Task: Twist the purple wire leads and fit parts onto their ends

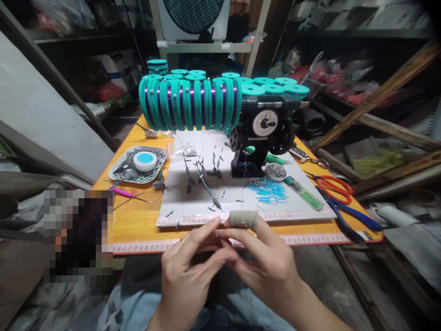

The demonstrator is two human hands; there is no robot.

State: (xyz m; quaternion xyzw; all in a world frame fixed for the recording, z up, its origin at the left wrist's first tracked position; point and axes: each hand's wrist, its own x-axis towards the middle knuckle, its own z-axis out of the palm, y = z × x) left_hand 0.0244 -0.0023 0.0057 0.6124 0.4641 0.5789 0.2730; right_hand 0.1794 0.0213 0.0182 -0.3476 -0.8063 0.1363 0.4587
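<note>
My left hand (188, 266) and my right hand (270, 259) meet at the table's front edge, with fingertips pinched together. Whatever small thing lies between them is too small to make out. A grey cloth wrap (243, 219) covers one finger of my right hand. Just beyond my fingers is a white board (193, 209) with a measuring tape (296, 216) along its front edge. On the board lie a dark fishing sinker (216, 203), several small line rigs and a heap of short blue tubes (270, 193). A thin line hangs down towards my hands.
A row of teal spools (189, 105) with purple line sits on a black winding machine (265, 124). To the left are a tray (113, 172) and a pink-handled tool (120, 192). Orange scissors (336, 187), blue-handled pliers (358, 216) and a small bowl (276, 178) are at right.
</note>
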